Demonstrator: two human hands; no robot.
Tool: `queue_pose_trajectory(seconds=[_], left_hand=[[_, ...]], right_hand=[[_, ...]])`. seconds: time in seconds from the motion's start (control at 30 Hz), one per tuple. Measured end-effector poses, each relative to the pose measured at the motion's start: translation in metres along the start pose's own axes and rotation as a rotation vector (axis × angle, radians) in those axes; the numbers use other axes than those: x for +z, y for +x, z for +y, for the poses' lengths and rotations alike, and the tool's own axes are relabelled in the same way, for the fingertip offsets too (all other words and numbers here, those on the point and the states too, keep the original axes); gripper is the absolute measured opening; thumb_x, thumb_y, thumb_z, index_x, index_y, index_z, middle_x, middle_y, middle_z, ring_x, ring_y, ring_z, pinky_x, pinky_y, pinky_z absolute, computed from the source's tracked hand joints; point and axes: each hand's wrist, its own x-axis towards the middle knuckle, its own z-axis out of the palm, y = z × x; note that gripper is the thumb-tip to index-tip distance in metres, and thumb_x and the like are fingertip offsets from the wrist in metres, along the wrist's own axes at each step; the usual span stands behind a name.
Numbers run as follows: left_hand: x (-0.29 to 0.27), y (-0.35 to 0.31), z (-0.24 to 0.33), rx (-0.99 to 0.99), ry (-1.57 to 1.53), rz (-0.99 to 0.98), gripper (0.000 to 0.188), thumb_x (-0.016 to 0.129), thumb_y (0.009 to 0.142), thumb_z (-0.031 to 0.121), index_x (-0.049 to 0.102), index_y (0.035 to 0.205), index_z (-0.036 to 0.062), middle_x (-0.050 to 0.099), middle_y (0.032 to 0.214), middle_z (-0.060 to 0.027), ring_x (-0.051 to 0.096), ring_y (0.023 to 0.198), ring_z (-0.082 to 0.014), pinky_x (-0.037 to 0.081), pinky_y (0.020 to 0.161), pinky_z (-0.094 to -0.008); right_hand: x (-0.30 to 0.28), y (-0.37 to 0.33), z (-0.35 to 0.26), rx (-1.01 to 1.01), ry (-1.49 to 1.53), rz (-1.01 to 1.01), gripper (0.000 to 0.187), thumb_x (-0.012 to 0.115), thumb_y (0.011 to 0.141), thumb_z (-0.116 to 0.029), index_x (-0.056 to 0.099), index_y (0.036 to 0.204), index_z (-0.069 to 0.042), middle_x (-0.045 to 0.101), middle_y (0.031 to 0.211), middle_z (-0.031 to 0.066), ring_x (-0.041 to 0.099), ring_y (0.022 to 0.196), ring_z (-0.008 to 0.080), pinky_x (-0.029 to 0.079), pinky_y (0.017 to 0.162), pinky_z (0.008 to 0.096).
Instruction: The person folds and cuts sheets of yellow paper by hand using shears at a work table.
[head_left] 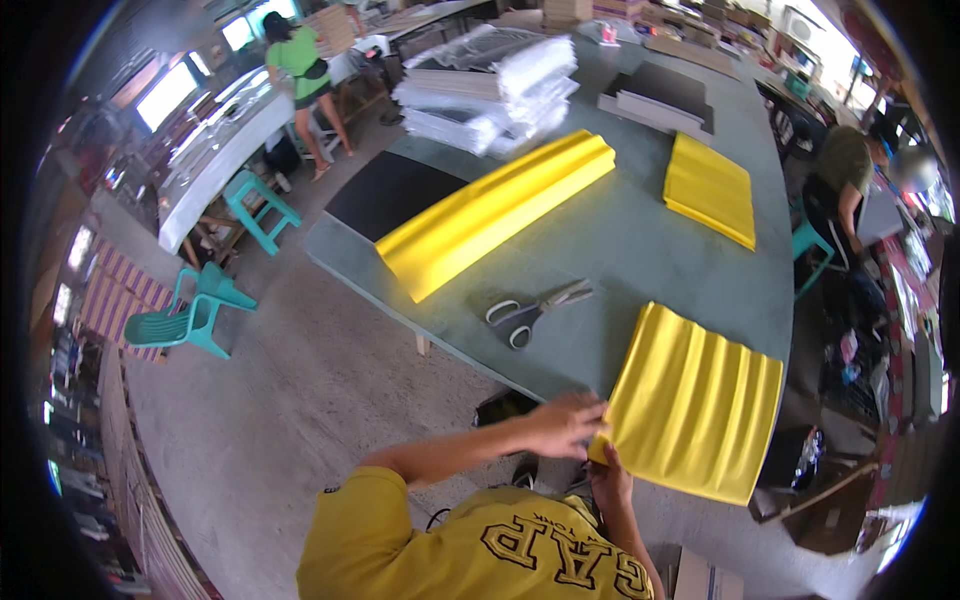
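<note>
A yellow sheet [690, 405] with several parallel creases, perhaps soft fabric, lies at the table's near right corner and hangs past its edge. My right hand [611, 481] pinches its near left corner, thumb on top. Just above, my left hand [563, 425] is closed at the sheet's left edge; its fingers are slightly blurred. Beyond my left hand, scissors [530, 316] with pale-rimmed handles lie on the table with blades pointing away to the right. A long folded yellow piece [500, 215] lies farther left, partly over a black sheet [390, 195].
The green-grey table [630, 255] carries another folded yellow piece [710, 188], dark and white boards [660, 95], and plastic-wrapped stacks [485, 90]. Teal chairs [195, 310] and a stool [260, 210] stand left. One person [300, 75] stands far left; another [845, 180] is at right.
</note>
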Motion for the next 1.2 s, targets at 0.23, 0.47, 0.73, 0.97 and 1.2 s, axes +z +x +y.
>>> queue_pose_trajectory(seconds=[0.23,0.47,0.73,0.97,1.2], left_hand=[[-0.024,-0.078,-0.124,-0.765,0.537,0.601,0.030,0.053,0.083,0.020,0.055,0.104,-0.0016,0.053,0.100,-0.0184,0.050,0.089,-0.0351,0.042,0.077,-0.0426],[-0.024,-0.086,-0.113,-0.859,0.506,0.452,0.038,0.051,0.082,0.032,0.051,0.108,0.0040,0.056,0.099,-0.0174,0.051,0.093,-0.0314,0.041,0.081,-0.0414],[-0.059,-0.069,-0.099,-1.056,0.249,0.155,0.041,0.063,0.073,0.031,0.057,0.100,-0.0001,0.060,0.091,-0.0180,0.057,0.079,-0.0321,0.045,0.070,-0.0409],[-0.027,-0.123,-0.028,-1.146,-0.700,0.335,0.019,0.068,0.069,0.019,0.056,0.075,0.0046,0.058,0.070,-0.0037,0.056,0.066,-0.0148,0.045,0.058,-0.0294],[0.054,-0.144,0.073,-0.922,-1.036,0.135,0.029,0.063,0.073,0.030,0.054,0.083,0.0043,0.056,0.072,-0.0039,0.054,0.069,-0.0150,0.043,0.063,-0.0287]], right_hand=[[0.022,0.002,0.015,-0.110,0.077,0.087,0.027,0.064,0.079,-0.016,0.052,0.101,-0.007,0.058,0.088,0.0054,0.058,0.075,0.0169,0.048,0.055,0.0284],[0.026,-0.004,0.009,-0.065,0.125,0.013,0.026,0.066,0.078,-0.016,0.052,0.098,-0.007,0.058,0.083,0.0039,0.059,0.071,0.0152,0.047,0.054,0.0264],[0.021,0.005,0.016,-0.012,-0.013,-0.030,0.022,0.068,0.076,-0.015,0.054,0.091,-0.009,0.057,0.077,0.0009,0.054,0.059,0.0104,0.045,0.049,0.0221],[0.025,0.008,0.015,-0.088,0.069,-0.099,0.018,0.067,0.077,-0.012,0.054,0.089,-0.008,0.057,0.073,0.0012,0.055,0.058,0.0110,0.046,0.050,0.0222],[0.047,0.004,0.010,0.007,0.092,-0.115,0.017,0.064,0.077,-0.010,0.054,0.092,-0.007,0.059,0.078,0.0033,0.058,0.068,0.0136,0.047,0.059,0.0261]])
